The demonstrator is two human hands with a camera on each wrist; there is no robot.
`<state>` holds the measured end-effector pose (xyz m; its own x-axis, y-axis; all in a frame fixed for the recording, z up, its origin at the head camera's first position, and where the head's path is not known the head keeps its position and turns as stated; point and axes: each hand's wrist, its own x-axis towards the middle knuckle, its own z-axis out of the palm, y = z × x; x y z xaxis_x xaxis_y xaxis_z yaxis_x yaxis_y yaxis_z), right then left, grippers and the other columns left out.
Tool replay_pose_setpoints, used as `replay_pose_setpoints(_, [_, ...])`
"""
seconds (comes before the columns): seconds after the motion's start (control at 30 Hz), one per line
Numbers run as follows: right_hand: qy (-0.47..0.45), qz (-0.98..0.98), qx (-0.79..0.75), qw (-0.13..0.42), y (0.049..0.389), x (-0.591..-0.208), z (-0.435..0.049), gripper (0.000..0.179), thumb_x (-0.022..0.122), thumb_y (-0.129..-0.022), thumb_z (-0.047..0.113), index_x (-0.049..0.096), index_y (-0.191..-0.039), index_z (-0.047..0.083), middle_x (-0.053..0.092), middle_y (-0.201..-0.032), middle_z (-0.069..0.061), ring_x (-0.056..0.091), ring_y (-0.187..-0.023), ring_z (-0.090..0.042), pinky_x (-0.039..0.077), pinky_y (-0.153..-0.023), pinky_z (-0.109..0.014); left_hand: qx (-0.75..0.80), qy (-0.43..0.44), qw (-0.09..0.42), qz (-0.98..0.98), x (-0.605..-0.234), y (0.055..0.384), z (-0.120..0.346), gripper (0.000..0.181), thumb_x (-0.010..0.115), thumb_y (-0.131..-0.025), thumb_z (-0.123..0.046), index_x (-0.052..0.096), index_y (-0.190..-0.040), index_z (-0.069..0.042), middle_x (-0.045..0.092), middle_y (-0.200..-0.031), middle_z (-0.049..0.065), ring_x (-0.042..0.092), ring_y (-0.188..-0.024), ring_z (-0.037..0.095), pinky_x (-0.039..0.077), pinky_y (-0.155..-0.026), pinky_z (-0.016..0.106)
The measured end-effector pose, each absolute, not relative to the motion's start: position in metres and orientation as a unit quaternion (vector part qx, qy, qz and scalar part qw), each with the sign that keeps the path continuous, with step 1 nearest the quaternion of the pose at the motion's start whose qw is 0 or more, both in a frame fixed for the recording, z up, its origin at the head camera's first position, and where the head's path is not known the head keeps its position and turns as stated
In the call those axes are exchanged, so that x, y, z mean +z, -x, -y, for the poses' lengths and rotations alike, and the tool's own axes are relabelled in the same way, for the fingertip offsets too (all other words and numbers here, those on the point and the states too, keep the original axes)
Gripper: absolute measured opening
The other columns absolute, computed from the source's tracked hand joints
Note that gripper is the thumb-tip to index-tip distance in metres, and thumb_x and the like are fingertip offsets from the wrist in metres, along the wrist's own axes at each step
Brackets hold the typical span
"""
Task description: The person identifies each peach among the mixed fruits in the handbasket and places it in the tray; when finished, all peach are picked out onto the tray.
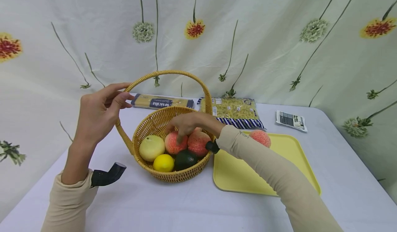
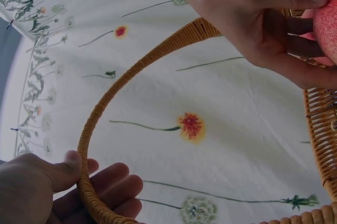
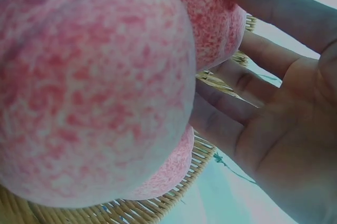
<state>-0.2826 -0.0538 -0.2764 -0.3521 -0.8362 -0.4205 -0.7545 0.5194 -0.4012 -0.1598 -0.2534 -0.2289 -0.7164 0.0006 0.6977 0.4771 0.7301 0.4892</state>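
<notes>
Steady the basket (image 1: pixel 178 177) by pinching its handle (image 1: pixel 169 72) in the left hand (image 1: pixel 98 111); curling the fingers of the right hand (image 1: pixel 188 122) round the middle peach (image 1: pixel 173 146), squeeze lightly.

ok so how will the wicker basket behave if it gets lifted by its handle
The wicker basket will probably feel weighted, given the fruit inside. Its arched handle looks fairly stiff, with a smooth curve. The left hand grips it off to one side, so lifting there could tilt the basket.
</notes>
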Motion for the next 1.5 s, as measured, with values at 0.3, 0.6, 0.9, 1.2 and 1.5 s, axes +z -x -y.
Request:
replay_pose_setpoints(0.3, [0.480, -0.817, -0.075, 0.311, 0.282, -0.281, 0.050, 0.056, 0.073, -0.085, 0.011, 0.051, -0.136, 0.008, 0.058, -0.124, -0.004, 0.054, -0.107, -0.016, 0.047, -0.090, -0.026, -0.344, 0.138, 0.343, 0.863, -0.228, 0.161, 0.252, 0.032, 0.062, -0.091, -0.004, 0.066, -0.123, -0.010, 0.072, -0.091, 0.017, 0.059, -0.070, -0.014, 0.046, -0.059, 0.005])
replay_pose_setpoints(0.6, [0.490, -0.821, -0.082, 0.282, 0.284, -0.281, 0.048, 0.055, 0.079, -0.080, 0.017, 0.057, -0.130, 0.010, 0.062, -0.118, -0.004, 0.056, -0.102, -0.016, 0.047, -0.088, -0.026, -0.345, 0.141, 0.346, 0.861, -0.229, 0.161, 0.251, 0.031, 0.062, -0.091, -0.003, 0.067, -0.122, -0.010, 0.072, -0.090, 0.016, 0.059, -0.070, -0.014, 0.046, -0.057, 0.006])
replay_pose_setpoints(0.9, [0.495, -0.820, -0.105, 0.267, 0.282, -0.278, 0.044, 0.058, 0.077, -0.081, 0.018, 0.052, -0.133, 0.011, 0.057, -0.109, -0.005, 0.052, -0.095, -0.017, 0.045, -0.079, -0.027, -0.348, 0.137, 0.345, 0.861, -0.228, 0.161, 0.251, 0.031, 0.062, -0.091, -0.004, 0.067, -0.122, -0.010, 0.072, -0.090, 0.017, 0.060, -0.070, -0.014, 0.046, -0.057, 0.006])
replay_pose_setpoints(1.2, [0.518, -0.798, -0.154, 0.268, 0.278, -0.276, 0.038, 0.055, 0.068, -0.085, 0.016, 0.046, -0.135, 0.007, 0.055, -0.106, -0.005, 0.052, -0.090, -0.015, 0.045, -0.075, -0.024, -0.349, 0.136, 0.346, 0.860, -0.228, 0.160, 0.252, 0.031, 0.063, -0.091, -0.004, 0.067, -0.121, -0.010, 0.072, -0.090, 0.017, 0.060, -0.070, -0.014, 0.047, -0.059, 0.005])
replay_pose_setpoints(1.5, [0.535, -0.785, -0.187, 0.250, 0.266, -0.268, 0.027, 0.055, 0.063, -0.087, 0.021, 0.042, -0.137, 0.009, 0.056, -0.121, -0.005, 0.055, -0.097, -0.015, 0.046, -0.084, -0.025, -0.337, 0.135, 0.349, 0.864, -0.229, 0.160, 0.253, 0.029, 0.061, -0.093, -0.006, 0.066, -0.122, -0.008, 0.072, -0.089, 0.015, 0.060, -0.069, -0.012, 0.047, -0.056, 0.006])
